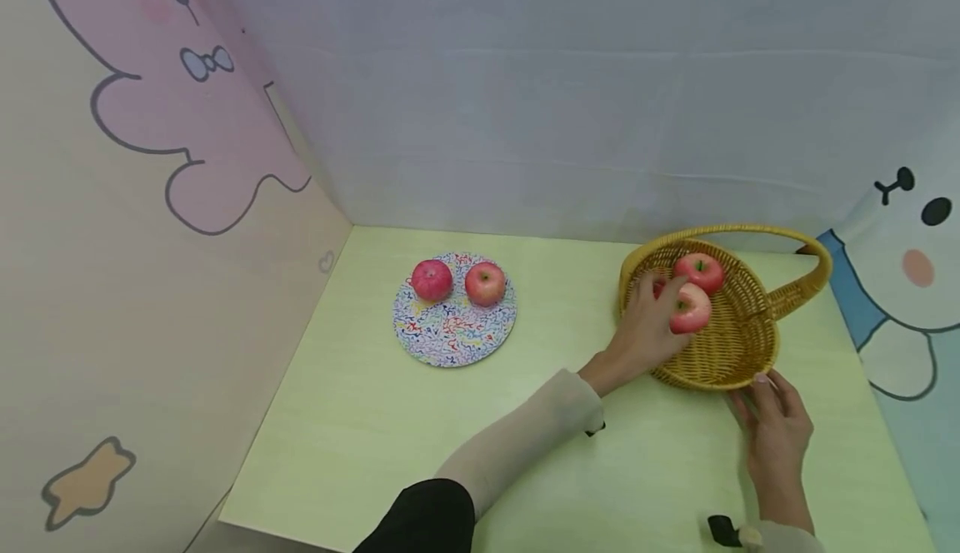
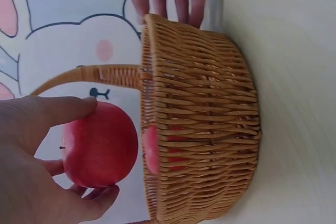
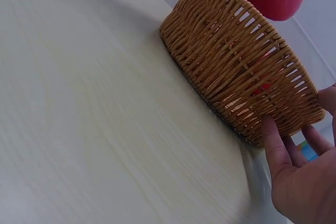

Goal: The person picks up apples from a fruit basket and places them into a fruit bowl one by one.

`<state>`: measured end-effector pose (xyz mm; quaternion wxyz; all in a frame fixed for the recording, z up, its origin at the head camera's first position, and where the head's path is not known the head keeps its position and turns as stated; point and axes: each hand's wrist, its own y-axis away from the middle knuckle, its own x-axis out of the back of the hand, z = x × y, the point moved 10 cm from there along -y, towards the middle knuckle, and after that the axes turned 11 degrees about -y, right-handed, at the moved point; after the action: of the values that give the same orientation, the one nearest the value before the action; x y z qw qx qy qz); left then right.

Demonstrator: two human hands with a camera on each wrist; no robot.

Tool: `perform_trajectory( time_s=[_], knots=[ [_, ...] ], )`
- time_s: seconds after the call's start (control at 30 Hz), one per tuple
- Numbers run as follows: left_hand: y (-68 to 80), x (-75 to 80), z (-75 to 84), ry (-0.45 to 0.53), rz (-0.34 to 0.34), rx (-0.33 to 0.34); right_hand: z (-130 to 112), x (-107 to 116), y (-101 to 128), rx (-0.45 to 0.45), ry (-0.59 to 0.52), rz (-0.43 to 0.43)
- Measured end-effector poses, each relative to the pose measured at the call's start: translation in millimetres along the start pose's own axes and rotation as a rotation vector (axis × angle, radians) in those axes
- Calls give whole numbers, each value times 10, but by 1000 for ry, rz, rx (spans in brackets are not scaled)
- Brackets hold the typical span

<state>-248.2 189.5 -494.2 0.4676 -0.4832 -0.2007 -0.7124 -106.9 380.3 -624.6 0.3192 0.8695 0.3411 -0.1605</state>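
My left grip (image 1: 647, 326) pinches round red apple (image 1: 694, 311) over tan wicker basket (image 1: 729, 360), frame right; right grip (image 1: 777, 430) holds basket; weak pinch risks drop.

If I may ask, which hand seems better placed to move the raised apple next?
Probably the left hand: it holds that apple above the basket and is nearer the plate, while the right hand is occupied holding the basket's side.

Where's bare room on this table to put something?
Bare tabletop lies between plate and basket, and on the plate's near side, left of the left sleeve. The plate's near half is free. Crowded: the basket, with fruit inside, left grip holding an apple above, right grip at its side.
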Motion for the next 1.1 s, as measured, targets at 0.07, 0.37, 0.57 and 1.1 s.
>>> perform_trajectory(
  time_s=[0.07, 0.37, 0.57, 1.1],
  knots=[
    [60, 70, 23, 26, 20, -18, -2, 6, 3, 2, -11, 4],
    [328, 377, 44, 123, 85, -49, 2, 13, 29, 6, -108, -6],
    [503, 584, -32, 147, 149, -71, -6, -20, 32, 5, -107, -29],
    [894, 775, -456, 262, 244, -59, -18, -71, 35, 8, -63, -56]
  ],
)
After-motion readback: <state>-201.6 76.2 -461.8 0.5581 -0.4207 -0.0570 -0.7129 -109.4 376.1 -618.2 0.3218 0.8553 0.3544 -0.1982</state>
